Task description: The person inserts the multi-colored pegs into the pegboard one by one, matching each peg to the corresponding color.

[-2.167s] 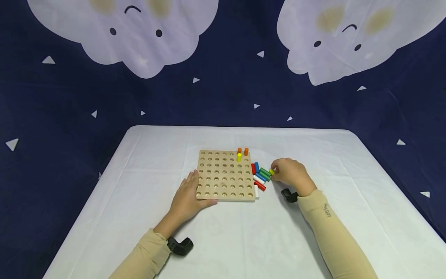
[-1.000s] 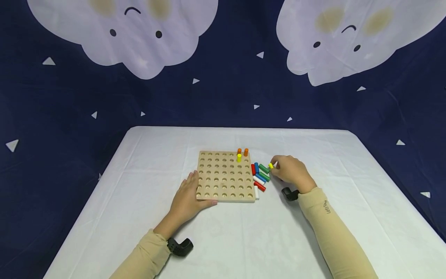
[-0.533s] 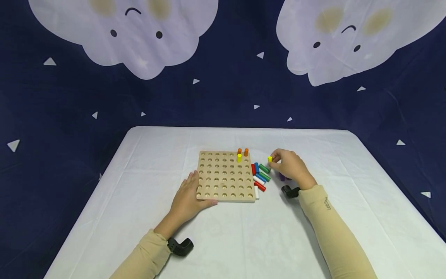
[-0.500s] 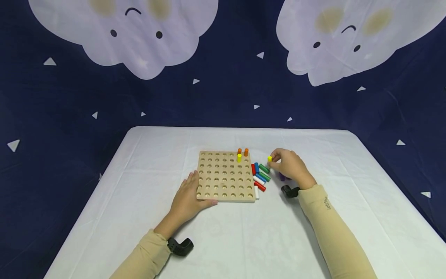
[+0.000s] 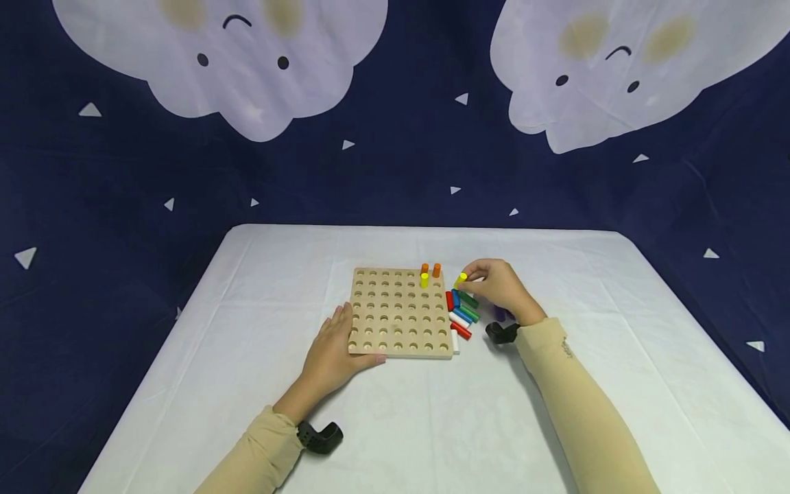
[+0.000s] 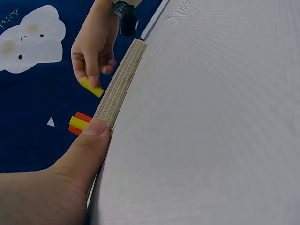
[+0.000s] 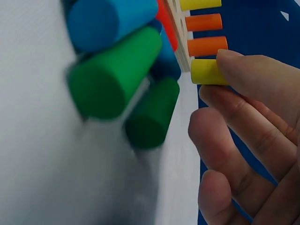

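Note:
A square wooden pegboard [image 5: 404,313] with rows of holes lies on the white table. Along its left edge rests my left hand [image 5: 330,351], fingers straight, thumb pressed to the front edge. Two orange pegs [image 5: 437,271] and a yellow peg [image 5: 424,280] stand upright in holes at the back right. My right hand [image 5: 498,285] pinches another yellow peg [image 5: 461,279] between thumb and fingers, raised just right of the board's back right corner. In the right wrist view this pinched yellow peg [image 7: 204,71] appears beside the orange pegs [image 7: 207,46].
Loose pegs lie along the board's right side: green pegs [image 5: 470,313], blue, white and red pegs [image 5: 461,331]. Purple pegs [image 5: 500,313] show partly under my right hand. A dark blue cloth [image 5: 395,171] with clouds hangs behind the table [image 5: 395,425].
My right hand picked the yellow peg up from beside the green pegs, turned it more upright and carried it left toward the board. Purple pegs came into sight. My left hand stayed put.

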`<move>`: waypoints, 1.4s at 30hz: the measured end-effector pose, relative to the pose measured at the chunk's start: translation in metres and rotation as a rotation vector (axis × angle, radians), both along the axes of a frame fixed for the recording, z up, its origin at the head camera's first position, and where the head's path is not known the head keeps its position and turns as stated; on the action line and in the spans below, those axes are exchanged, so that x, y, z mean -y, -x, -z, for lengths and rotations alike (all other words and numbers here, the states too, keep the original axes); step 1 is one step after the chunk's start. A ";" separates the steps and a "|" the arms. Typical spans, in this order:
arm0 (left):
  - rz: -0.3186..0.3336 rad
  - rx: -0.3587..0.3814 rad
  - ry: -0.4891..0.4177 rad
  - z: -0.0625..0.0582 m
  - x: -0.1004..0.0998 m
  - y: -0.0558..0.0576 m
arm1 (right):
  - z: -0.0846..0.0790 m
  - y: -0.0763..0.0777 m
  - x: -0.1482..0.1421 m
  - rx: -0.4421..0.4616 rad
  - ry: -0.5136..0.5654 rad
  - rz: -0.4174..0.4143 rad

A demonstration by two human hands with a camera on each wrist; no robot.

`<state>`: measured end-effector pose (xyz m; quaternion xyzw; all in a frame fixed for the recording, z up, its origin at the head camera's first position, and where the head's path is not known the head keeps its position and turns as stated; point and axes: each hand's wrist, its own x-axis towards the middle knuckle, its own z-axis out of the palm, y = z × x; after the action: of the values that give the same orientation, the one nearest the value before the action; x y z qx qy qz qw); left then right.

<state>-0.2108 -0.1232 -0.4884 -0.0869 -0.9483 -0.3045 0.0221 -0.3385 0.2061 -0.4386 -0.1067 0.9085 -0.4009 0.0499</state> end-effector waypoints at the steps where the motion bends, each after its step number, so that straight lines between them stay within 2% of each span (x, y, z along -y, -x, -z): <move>1: 0.000 0.002 -0.001 0.000 0.000 0.000 | 0.000 0.001 0.002 0.002 0.003 -0.003; 11: -0.002 0.002 0.000 0.001 0.000 0.000 | -0.002 0.010 0.026 -0.002 -0.007 -0.048; 21: -0.003 0.003 -0.005 0.000 0.000 0.000 | -0.002 0.015 0.041 -0.016 -0.083 -0.058; 27: -0.002 0.004 -0.008 0.000 0.000 0.000 | -0.003 0.013 0.042 -0.029 -0.143 -0.072; 35: 0.007 0.003 -0.003 0.000 0.000 0.000 | -0.002 0.012 0.038 -0.035 -0.148 -0.086; 42: 0.009 0.007 0.004 -0.001 0.000 0.000 | -0.005 0.006 0.017 -0.041 -0.140 -0.064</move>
<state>-0.2107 -0.1229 -0.4873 -0.0903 -0.9485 -0.3030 0.0173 -0.3448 0.1891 -0.4339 -0.1402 0.9313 -0.3323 0.0513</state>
